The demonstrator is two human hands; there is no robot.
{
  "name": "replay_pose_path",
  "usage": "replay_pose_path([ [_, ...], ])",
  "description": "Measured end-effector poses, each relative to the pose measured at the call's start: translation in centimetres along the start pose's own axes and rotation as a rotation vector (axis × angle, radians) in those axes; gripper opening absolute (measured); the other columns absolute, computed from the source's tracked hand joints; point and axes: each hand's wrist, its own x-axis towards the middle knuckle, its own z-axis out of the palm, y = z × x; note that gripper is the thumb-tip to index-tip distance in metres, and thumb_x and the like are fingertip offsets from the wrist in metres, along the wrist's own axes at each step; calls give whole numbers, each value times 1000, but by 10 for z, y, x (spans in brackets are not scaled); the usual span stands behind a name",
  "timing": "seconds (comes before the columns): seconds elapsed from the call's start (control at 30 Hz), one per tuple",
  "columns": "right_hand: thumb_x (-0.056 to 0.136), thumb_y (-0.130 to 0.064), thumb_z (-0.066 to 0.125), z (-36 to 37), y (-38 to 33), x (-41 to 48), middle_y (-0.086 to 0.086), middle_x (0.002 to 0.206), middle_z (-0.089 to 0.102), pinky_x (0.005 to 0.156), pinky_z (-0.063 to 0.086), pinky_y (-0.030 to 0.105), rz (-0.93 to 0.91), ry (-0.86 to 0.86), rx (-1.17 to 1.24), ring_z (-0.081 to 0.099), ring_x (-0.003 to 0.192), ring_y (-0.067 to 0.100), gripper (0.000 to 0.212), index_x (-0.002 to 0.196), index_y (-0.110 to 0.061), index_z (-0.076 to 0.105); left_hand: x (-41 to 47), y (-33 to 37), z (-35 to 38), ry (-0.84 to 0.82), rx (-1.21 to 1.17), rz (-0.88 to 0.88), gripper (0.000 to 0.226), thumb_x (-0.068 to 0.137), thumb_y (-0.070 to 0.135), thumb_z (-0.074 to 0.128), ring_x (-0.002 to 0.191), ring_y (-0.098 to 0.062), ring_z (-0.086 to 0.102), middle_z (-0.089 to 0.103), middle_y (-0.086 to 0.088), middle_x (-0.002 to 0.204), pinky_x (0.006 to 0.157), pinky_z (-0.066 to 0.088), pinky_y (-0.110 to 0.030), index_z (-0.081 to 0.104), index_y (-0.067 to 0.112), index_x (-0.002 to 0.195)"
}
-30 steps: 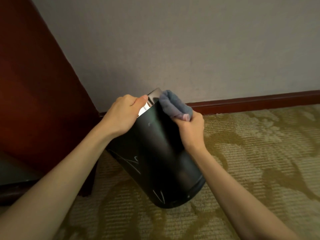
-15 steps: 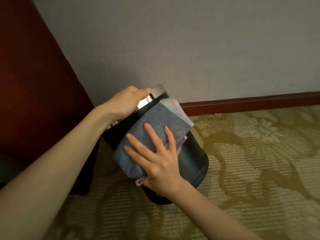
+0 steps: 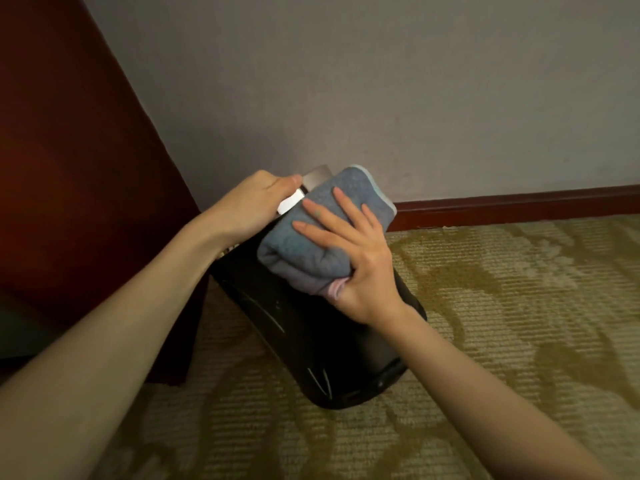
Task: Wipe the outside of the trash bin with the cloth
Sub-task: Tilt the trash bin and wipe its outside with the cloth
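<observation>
Cloth (image 3: 322,233) slid up to rim, under right hand (image 3: 360,258), trash bin (image 3: 311,334) tilted

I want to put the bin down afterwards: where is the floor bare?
Bare carpet lies right of the trash bin, up to the baseboard. Left is crowded: the wooden furniture stands close against it.

Light dim, warm, soft overall; wall (image 3: 381,81) evenly grey with no hard shadows. Bright glare on the metal rim (image 3: 290,203) of the bin (image 3: 311,334). Wide-angle stretching at edges; forearms slightly soft at frame bottom.
</observation>
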Motion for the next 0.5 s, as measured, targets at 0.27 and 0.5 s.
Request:
replay_pose_path([
  [0.27,80,-13,63,9,32,26,-1,119,65,106,42,41,443,112,603,57,120,14,41,121,-16,63,-14,-15,-12,46,-14,-61,56,95,37,40,32,-5,32,36,5,32,36,26,-19,43,19,42],
  [0.5,65,-4,60,8,64,25,-10,66,67,58,45,19,759,85,803,59,63,5,25,85,-11,73,-23,-22,-17,78,22,-22,53,98,34,38,34,-1,32,36,9,34,40,26,-18,33,21,47],
])
